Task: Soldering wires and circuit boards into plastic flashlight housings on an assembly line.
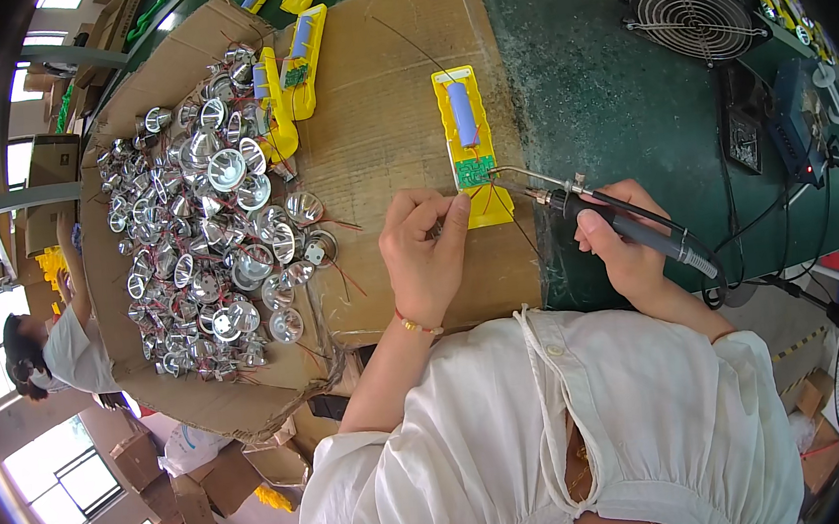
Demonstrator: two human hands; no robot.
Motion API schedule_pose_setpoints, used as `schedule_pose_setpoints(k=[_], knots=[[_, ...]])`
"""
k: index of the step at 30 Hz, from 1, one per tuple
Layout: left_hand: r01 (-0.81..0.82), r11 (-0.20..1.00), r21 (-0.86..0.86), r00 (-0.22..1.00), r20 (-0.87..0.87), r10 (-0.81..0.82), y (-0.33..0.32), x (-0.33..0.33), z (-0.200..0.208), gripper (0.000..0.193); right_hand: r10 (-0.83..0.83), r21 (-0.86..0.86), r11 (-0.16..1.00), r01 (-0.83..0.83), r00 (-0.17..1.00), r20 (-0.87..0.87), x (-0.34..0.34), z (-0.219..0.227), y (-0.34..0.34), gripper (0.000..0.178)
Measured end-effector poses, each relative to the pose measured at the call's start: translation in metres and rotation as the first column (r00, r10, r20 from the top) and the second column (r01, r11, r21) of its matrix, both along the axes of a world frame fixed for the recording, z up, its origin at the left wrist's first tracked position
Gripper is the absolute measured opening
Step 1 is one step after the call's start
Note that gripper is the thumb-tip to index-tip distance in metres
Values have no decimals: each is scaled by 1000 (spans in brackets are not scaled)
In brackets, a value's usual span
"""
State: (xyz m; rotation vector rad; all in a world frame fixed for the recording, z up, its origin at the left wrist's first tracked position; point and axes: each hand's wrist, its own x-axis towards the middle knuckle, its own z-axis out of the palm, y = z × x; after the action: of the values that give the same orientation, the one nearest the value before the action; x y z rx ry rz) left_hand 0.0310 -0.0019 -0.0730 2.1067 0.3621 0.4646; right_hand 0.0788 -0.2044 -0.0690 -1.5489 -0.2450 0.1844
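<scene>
A yellow plastic housing (493, 214) lies on the cardboard sheet before me, with a purple cylindrical battery (463, 113) and a small green circuit board (474, 170) in it. Closed in a pinch, my left hand (421, 252) is just left of the board's lower edge; what the fingertips hold is too small to make out. Thin red and dark wires run near them. My right hand (628, 244) grips a soldering iron (641, 228) by its dark handle. A thin curved metal tube (521, 170) attached to the iron reaches to the board, and the iron's tip points there too.
An open cardboard box (222, 404) full of silver reflector cups (227, 169) with wires stands left. More yellow housings (307, 62) lie along its far edge. A caged fan (693, 18) and a blue box-shaped unit (795, 124) with cables stand right. Another person (73, 347) is far left.
</scene>
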Motion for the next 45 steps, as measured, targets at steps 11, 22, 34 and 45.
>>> schedule_pose_setpoints(k=[11, 22, 34, 45], knots=[[6, 970, -242, 998, -56, -20, 4, 2, 3, 12, 10, 15, 1000, -9, 999, -45, 1, 4, -1, 17], [-9, 986, -166, 1000, -16, 7, -3, 7, 1, 10, -5, -29, 1000, 5, 1000, -31, 2, 0, 2, 16], [-25, 989, -148, 999, -43, 18, -3, 7, 2, 9, -15, 58, 998, 16, 999, -29, 2, 5, -3, 16], [11, 976, 215, 993, 116, -37, -5, 2, 6, 5, -15, 80, 997, 22, 996, -93, 0, 2, -9, 16]])
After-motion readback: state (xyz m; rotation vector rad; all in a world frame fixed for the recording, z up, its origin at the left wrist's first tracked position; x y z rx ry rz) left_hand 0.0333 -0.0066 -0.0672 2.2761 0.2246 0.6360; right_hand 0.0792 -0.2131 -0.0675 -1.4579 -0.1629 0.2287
